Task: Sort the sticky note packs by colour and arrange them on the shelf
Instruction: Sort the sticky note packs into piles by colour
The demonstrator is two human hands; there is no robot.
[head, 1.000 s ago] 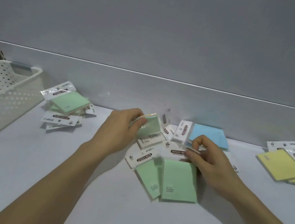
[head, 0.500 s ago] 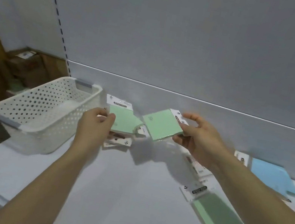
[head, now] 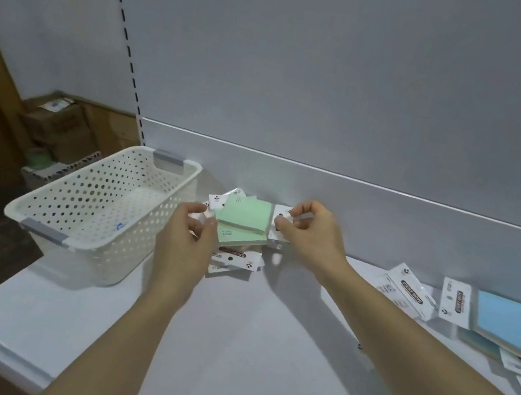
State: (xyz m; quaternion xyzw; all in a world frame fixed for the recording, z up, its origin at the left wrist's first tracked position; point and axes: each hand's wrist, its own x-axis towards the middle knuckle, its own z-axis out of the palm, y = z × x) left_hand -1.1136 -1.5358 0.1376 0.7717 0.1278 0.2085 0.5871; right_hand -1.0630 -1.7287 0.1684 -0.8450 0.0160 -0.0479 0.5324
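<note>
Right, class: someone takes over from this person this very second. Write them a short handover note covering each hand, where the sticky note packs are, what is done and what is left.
Left hand: at the near-left edge of the green pile, fingers curled; whether it grips a pack cannot be told.
Right hand: pinching the white header card of the top green pack.
Green pile: on the shelf against the back wall, beside the white basket; its packs lie askew.
Blue packs: far right, loosely overlapped with other header cards.
Done: greens gathered together.
Left: square up the green pile, tidy the blue packs and the loose ones at the right edge.
</note>
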